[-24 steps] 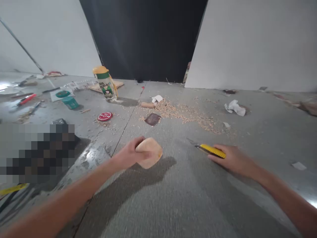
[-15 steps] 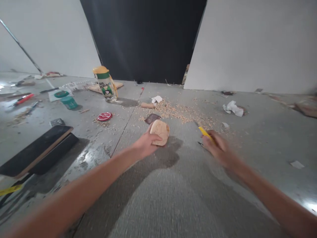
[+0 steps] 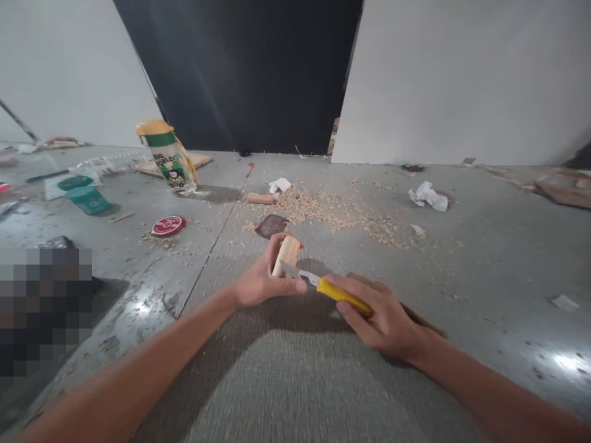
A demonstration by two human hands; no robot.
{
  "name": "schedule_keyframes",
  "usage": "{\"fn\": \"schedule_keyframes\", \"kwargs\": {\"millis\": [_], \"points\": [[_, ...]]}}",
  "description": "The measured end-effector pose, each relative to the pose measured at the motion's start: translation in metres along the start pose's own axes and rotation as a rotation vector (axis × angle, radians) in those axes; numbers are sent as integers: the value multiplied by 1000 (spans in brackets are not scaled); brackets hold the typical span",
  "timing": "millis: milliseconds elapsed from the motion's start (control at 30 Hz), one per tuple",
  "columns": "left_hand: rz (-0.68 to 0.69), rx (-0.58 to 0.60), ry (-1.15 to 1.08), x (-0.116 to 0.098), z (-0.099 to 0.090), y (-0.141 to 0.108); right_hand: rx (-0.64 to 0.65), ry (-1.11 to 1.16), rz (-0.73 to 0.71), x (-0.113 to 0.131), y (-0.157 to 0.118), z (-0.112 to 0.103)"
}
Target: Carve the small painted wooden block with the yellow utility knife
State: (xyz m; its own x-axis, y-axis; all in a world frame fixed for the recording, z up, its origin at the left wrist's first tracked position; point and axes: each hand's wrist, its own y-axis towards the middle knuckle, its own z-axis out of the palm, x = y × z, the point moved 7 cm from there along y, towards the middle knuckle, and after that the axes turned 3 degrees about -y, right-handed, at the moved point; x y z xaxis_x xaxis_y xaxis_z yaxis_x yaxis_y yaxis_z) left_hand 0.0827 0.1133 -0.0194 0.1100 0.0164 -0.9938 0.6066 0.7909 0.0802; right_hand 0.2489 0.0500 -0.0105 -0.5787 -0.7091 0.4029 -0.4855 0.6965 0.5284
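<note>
In the middle of the frame, the left hand (image 3: pixel 265 277) gripped a wood block (image 3: pixel 288 253); the right hand (image 3: pixel 381 314) gripped a yellow knife (image 3: pixel 344 295).

Pale, matt wood against my bare metal blade.
My pale wooden block (image 3: pixel 289 253) looks fairly smooth; my yellow-handled utility knife (image 3: pixel 344 296) pairs ribbed plastic with a thin grey metal blade (image 3: pixel 295 271). Beneath me, the grey floor (image 3: pixel 295 387) looks matt and finely streaked, glossy where light hits its sides. I see rough, dry wood shavings (image 3: pixel 337 211), wrinkled white paper (image 3: pixel 429 196), a smooth teal plastic tub (image 3: pixel 87 200) and a clear, shiny bottle (image 3: pixel 168 161).
</note>
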Motion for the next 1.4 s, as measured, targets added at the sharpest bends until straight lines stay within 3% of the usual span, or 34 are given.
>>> {"fn": "schedule_keyframes", "kwargs": {"millis": [167, 367, 567, 833, 967, 1100, 1267, 1400], "points": [[41, 26, 88, -2, 3, -3, 1, -54, -68, 3, -2, 2], [16, 16, -8, 6, 4, 0, -34, -41, -76, 4, -1, 2], [-23, -55, -138, 12, 4, 5, -58, -48, -22, 2, 3, 2], [9, -77, -100, 11, 3, 5, -91, -145, -13, 7, 3, 2], [-11, -121, -129, 15, 0, 5, -149, -163, 99, -6, 3, -3], [0, -58, -145, 15, 3, 3, -194, -82, 176, -15, 1, -9], [24, -13, -129, 13, 3, 1, -92, -78, 49, -3, 2, -3], [22, 64, -173, 11, 4, 1, -68, -85, 28, 1, 2, -1]]}}
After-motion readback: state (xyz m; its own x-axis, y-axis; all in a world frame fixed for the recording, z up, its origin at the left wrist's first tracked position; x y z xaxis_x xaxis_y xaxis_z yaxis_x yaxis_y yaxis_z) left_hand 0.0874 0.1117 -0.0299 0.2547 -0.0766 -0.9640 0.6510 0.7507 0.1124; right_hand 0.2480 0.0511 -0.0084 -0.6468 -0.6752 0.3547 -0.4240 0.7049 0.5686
